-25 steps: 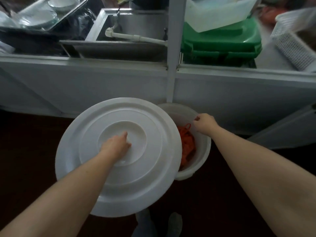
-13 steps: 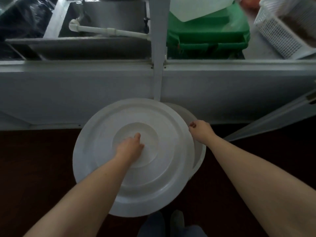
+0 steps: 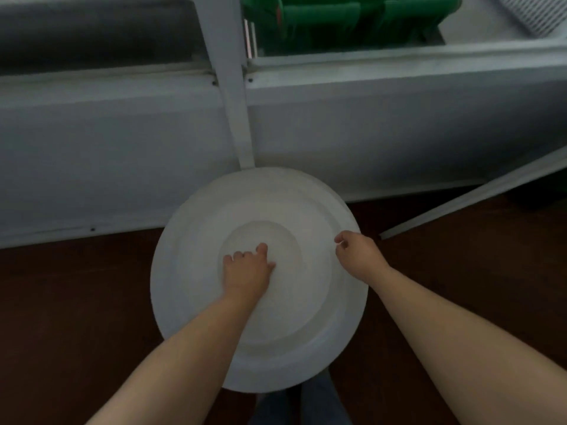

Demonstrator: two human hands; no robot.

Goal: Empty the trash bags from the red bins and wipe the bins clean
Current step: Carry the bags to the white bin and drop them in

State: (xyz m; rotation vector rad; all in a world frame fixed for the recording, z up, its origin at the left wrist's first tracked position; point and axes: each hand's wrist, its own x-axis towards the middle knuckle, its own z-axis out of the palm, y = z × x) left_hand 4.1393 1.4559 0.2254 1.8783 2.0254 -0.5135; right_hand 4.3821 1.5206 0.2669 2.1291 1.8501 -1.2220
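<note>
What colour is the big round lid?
The lid is plain white, seen best in the head view.

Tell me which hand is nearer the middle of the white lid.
Left. The left hand sits right on the middle of the lid, fingers curled there. The right hand is out over the lid's right edge, away from the middle.
</note>
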